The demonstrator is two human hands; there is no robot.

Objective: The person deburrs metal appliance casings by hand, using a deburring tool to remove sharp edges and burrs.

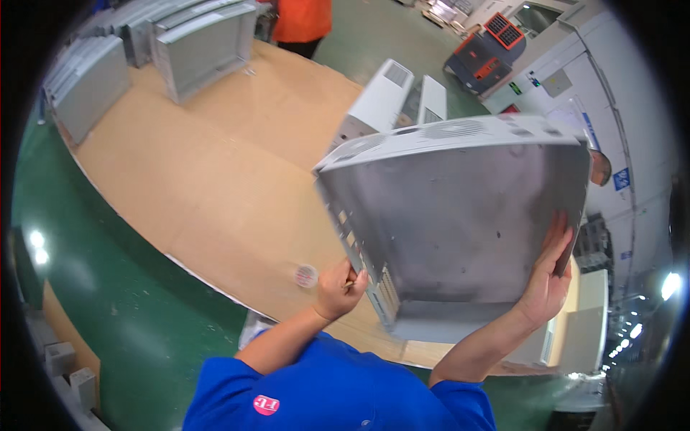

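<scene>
I hold a large grey sheet-metal housing [460, 215] up in front of me, tilted, with its bare inner side facing me and vent slots along its top. My left hand [341, 287] is closed on the housing's lower left edge, by a row of small cut-outs. My right hand [550, 276] grips the lower right edge, fingers wrapped over the rim. Both forearms rise from my blue sleeves at the bottom of the view.
A brown board [215, 165] covers part of the green floor [122, 302]. Several grey housings [201, 43] stand at its far left, two white ones [388, 100] lie further back. A person in orange [302, 21] stands at the top. A red-and-grey machine [489, 54] sits top right.
</scene>
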